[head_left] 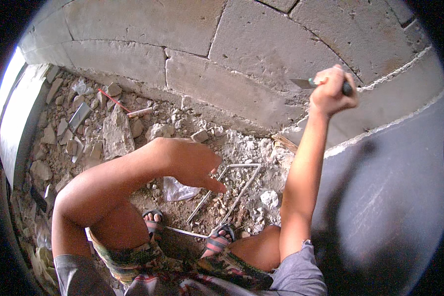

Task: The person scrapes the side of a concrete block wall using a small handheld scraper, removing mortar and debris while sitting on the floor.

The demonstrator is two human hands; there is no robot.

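My right hand [333, 92] is raised in front of the block wall [261, 49], its fingers wrapped round the dark handle of a small trowel [301, 83]. The trowel's thin metal blade sticks out to the left of the fist, close to the wall face; I cannot tell whether it touches. Lower down, my left hand [195, 165] hangs over the rubble with its fingers loosely bent and apart. Nothing shows in it. Beneath it on the ground lie a thin white bent frame [241, 195] and a crumpled clear plastic bag [178, 189].
Broken stones [117, 130] and debris cover the ground along the wall's foot. A red stick [113, 100] lies among them. A pale panel [27, 118] stands at the left, a smooth dark grey surface [389, 197] at the right. My sandalled feet [219, 239] are below.
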